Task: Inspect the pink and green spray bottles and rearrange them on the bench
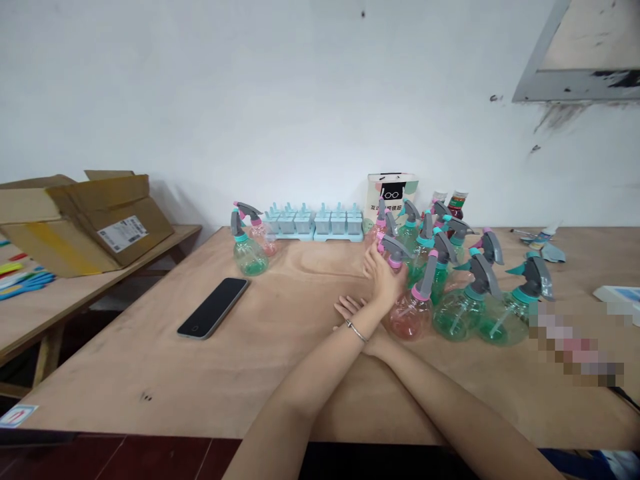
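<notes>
My arms cross over the wooden table [150, 360]. My left hand [383, 277], with a bracelet on the wrist, reaches right and closes round the neck of a pink spray bottle [397, 253] at the near left of a cluster of several green and pink spray bottles [465, 300]. My right hand [349, 308] lies under the left wrist with its fingers stretched flat on the table, holding nothing. A pink round bottle [411, 313] stands just right of my left wrist.
A dark phone [213, 307] lies to the left. A green and a pink spray bottle [249, 247] stand at the back left beside pale blue ice-lolly moulds [315, 222]. A paper bag [390, 193] leans on the wall. A cardboard box [85, 217] sits on the side table.
</notes>
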`<action>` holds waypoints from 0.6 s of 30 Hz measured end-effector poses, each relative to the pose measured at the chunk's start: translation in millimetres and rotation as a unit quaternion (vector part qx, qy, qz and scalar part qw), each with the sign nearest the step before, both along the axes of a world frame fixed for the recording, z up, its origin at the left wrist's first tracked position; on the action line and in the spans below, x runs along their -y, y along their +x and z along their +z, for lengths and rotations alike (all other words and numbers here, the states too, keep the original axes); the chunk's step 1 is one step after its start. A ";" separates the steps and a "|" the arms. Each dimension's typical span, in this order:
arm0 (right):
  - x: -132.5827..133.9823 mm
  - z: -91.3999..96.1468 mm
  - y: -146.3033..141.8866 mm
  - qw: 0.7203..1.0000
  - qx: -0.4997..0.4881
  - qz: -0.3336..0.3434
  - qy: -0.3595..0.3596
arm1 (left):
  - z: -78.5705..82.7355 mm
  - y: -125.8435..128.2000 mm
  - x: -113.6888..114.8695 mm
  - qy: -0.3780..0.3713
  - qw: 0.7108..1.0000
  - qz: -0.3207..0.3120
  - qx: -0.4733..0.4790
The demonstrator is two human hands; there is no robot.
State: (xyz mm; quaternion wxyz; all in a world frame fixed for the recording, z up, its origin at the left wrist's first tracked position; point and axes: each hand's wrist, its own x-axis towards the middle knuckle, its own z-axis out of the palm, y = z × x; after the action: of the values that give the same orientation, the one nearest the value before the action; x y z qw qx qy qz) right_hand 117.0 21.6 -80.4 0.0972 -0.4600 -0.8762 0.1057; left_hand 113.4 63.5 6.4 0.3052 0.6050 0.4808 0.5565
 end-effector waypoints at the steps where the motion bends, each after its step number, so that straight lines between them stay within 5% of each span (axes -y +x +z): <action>1: 1.3 2.2 -0.4 1.000 -0.002 -0.002 -0.007 | -2.5 -4.3 -0.9 0.020 1.000 0.002 0.010; 4: 8.6 13.5 -2.4 0.999 -0.031 -0.008 -0.018 | -3.0 -25.3 -5.8 0.056 0.996 -0.015 0.069; 8: 19.3 27.7 -6.2 0.998 -0.051 -0.040 -0.013 | 18.6 -72.5 -14.5 0.068 0.975 -0.072 0.197; 12: 21.8 29.7 -7.6 0.998 -0.040 -0.046 -0.009 | 40.9 -134.3 -13.4 -0.011 0.935 -0.155 0.318; 15: 20.9 28.7 -7.3 0.999 -0.034 -0.042 0.002 | 34.0 -174.0 -3.4 -0.150 0.890 -0.258 0.344; 18: 20.5 30.1 -7.3 0.999 -0.028 -0.042 -0.007 | 12.1 -196.1 9.1 -0.205 0.877 -0.298 0.315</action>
State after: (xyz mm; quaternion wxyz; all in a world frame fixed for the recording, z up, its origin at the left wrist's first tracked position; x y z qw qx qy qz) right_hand 109.7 1.1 -50.3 0.1229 -0.4936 -0.8524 0.1207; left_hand -82.7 54.4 18.5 0.7091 0.4365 0.2589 0.4894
